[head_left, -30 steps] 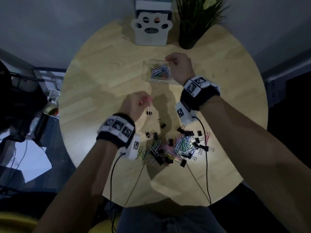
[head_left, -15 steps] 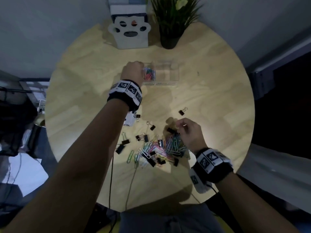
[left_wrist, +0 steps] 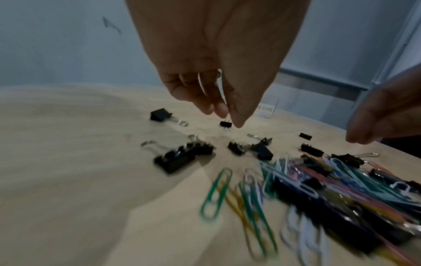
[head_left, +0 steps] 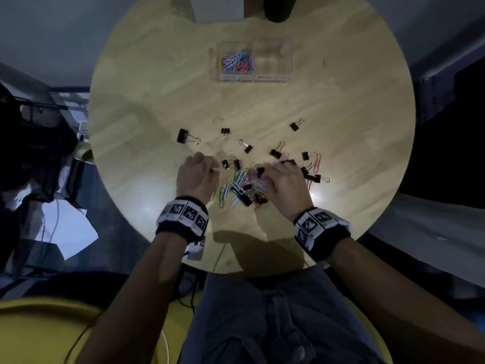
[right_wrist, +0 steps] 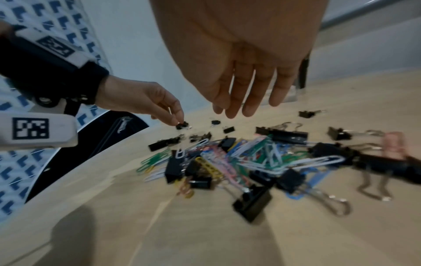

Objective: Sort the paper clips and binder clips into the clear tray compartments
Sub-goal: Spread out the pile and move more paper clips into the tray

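A clear tray (head_left: 284, 74) sits at the table's far side; its left compartment holds coloured paper clips (head_left: 237, 64), and I make out nothing in the right one. A mixed pile of paper clips and black binder clips (head_left: 244, 185) lies near me. My left hand (head_left: 214, 170) hovers at the pile's left edge, thumb and fingers pinching a thin pale wire that looks like a white paper clip (left_wrist: 219, 86). My right hand (head_left: 278, 166) hangs over the pile's right side, its fingers (right_wrist: 237, 100) straight and holding nothing.
Loose black binder clips (head_left: 182, 135) (head_left: 225, 131) (head_left: 295, 126) lie scattered between pile and tray on the round wooden table (head_left: 157, 101). A white holder (head_left: 217, 9) and a dark pot (head_left: 278, 9) stand at the far edge. My lap is below the near edge.
Half a second ago my left hand was at the tray; now it is back at the pile's left edge. My right hand stays over the pile.
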The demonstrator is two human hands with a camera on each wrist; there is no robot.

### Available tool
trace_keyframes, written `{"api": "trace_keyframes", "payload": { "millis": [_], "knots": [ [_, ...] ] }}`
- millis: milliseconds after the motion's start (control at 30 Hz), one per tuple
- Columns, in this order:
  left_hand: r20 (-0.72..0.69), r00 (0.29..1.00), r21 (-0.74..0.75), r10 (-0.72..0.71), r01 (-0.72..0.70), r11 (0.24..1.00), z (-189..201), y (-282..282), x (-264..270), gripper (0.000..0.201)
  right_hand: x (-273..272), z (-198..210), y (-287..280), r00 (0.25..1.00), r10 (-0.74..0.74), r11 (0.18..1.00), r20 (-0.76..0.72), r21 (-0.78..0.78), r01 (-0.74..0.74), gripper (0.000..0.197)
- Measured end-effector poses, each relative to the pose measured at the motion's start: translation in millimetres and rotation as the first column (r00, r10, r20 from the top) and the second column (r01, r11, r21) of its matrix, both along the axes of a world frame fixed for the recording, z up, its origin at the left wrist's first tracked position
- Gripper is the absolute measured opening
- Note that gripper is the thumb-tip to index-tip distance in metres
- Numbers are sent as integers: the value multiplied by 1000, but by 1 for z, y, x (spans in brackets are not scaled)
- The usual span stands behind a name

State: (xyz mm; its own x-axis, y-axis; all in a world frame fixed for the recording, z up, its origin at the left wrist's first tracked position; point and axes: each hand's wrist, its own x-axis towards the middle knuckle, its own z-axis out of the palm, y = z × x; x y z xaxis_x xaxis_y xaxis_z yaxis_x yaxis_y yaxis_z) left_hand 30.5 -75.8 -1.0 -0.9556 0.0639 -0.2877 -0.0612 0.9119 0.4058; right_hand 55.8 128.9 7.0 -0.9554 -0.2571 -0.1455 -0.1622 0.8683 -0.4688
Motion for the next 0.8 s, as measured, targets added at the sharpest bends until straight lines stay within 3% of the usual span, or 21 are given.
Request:
{"api": "trace_keyframes", "payload": {
  "millis": [100, 300, 433, 633, 800],
  "knots": [
    [62, 983, 61, 173, -177, 982, -9, -3, 32, 20, 8, -5, -20, 994, 83, 996, 65, 10, -84, 17],
    [101, 964, 63, 248, -255, 965, -27, 5, 56, 43, 10, -23, -47, 984, 130, 974, 125, 170, -151, 41],
    [149, 952, 85, 268, -283, 955, -32, 15, 51, 42, 11, -32, -46, 988, 113, 966, 104, 220, -133, 32],
    [182, 941, 121, 286, -310, 943, -33, 21, 42, 20, 12, -31, -11, 979, -139, 990, 149, 33, 136, 16],
    [143, 953, 191, 267, -291, 937, -31, 20, 44, 17, 10, -28, 3, 946, -292, 924, 143, -214, 318, 4]
  ]
}}
